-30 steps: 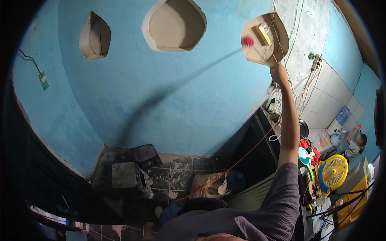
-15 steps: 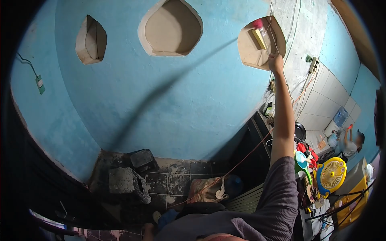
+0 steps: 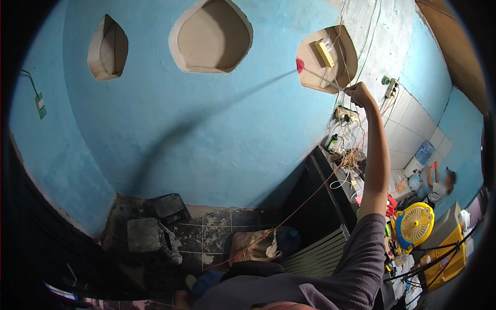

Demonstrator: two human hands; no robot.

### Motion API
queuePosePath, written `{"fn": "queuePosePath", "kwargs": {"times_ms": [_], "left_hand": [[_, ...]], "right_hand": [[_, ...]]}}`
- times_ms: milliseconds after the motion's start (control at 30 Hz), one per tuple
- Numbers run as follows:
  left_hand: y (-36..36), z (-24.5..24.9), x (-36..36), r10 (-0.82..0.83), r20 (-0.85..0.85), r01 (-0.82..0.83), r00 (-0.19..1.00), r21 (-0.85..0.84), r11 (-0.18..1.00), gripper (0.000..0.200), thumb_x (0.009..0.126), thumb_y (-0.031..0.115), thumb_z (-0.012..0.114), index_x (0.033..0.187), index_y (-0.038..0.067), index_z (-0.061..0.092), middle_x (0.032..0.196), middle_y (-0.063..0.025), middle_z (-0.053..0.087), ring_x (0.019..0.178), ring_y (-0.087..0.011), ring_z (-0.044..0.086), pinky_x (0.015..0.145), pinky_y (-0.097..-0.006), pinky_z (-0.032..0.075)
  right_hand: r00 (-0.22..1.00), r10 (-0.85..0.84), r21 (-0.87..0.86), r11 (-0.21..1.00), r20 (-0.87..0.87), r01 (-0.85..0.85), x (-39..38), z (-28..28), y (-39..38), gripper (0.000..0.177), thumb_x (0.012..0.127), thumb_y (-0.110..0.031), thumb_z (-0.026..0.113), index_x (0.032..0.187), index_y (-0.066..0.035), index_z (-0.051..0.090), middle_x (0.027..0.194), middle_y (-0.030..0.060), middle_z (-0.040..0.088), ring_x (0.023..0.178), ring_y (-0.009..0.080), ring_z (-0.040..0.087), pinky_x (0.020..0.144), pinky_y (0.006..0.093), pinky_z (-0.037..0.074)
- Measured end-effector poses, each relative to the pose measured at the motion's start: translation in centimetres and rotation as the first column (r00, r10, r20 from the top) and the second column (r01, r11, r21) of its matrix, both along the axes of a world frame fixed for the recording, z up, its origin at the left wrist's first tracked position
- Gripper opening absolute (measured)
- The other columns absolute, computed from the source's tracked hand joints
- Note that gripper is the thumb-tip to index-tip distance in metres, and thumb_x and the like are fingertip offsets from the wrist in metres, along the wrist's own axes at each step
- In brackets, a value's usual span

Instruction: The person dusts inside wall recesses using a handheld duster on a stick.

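Observation:
My right hand (image 3: 360, 94) is raised at the end of my outstretched arm, closed around the end of a thin stick with a red head (image 3: 300, 65). That head is at the left edge of the right-hand wall niche (image 3: 310, 49). A yellow block-like object (image 3: 324, 53) with wires beside it sits inside the niche. At the bottom edge, what looks like my left hand (image 3: 181, 299) hangs low in shadow, its fingers not made out.
Two more niches (image 3: 211, 36) open in the blue wall (image 3: 232, 144). Cables (image 3: 369, 39) hang by my hand. At right are a cluttered counter, a yellow fan (image 3: 415, 223) and another person (image 3: 442, 191). A dark bin-like object (image 3: 150, 235) and a sack (image 3: 253, 245) are on the floor.
The red head has swung left and down, from inside the niche to its left edge. My right hand has shifted slightly right and down, and the whole view has shifted a little.

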State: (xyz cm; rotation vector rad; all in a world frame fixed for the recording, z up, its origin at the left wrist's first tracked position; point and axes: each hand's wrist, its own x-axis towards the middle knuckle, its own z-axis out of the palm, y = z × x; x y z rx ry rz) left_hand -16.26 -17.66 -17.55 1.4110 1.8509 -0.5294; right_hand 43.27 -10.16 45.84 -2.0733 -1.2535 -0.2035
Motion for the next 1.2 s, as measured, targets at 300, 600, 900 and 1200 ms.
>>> {"fn": "queuePosePath", "kwargs": {"times_ms": [300,600,900,1200], "left_hand": [[-1.7,-7.0,-9.3,-0.048,0.088,0.041,0.995,0.080,0.996,0.037,0.077,0.025,0.049,0.106,0.003,0.053,0.111,-0.0160,0.050,0.104,-0.0313,0.046,0.083,-0.0375,0.039],[-11.4,-15.8,-15.7,-0.076,0.075,0.066,0.994,0.133,0.989,0.036,0.076,0.026,0.051,0.104,0.003,0.054,0.107,-0.0169,0.051,0.100,-0.0319,0.047,0.081,-0.0383,0.040],[-8.4,-12.5,-14.3,-0.156,0.066,0.141,0.986,0.195,0.971,0.035,0.076,0.027,0.052,0.101,0.003,0.055,0.104,-0.0177,0.052,0.096,-0.0326,0.049,0.078,-0.0391,0.041],[-9.7,-11.7,-14.4,-0.244,0.060,0.222,0.968,0.254,0.941,0.035,0.075,0.028,0.053,0.099,0.003,0.056,0.100,-0.0186,0.053,0.092,-0.0333,0.051,0.076,-0.0399,0.042]], "right_hand": [[0.783,-0.392,0.030,0.901,0.482,0.432,2.9,1.0,-1.5,0.019,0.069,-0.011,0.053,0.069,0.007,0.060,0.060,0.0229,0.057,0.058,0.0338,0.060,0.052,0.0386,0.045],[0.824,-0.429,0.033,0.893,0.369,0.450,2.2,-2.3,-1.5,0.023,0.073,-0.010,0.047,0.086,0.008,0.055,0.090,0.0307,0.055,0.089,0.0409,0.055,0.075,0.0453,0.044],[0.979,-0.204,0.142,0.969,0.014,0.200,9.7,-5.0,0.8,0.030,0.072,-0.018,0.060,0.050,-0.001,0.049,0.041,0.0073,0.043,0.032,0.0138,0.038,0.030,0.0295,0.026],[0.929,-0.295,-0.093,0.955,-0.224,0.281,4.3,-1.3,0.1,0.025,0.075,-0.018,0.060,0.055,-0.005,0.052,0.043,0.0034,0.044,0.030,0.0097,0.034,0.029,0.0254,0.022]]}}
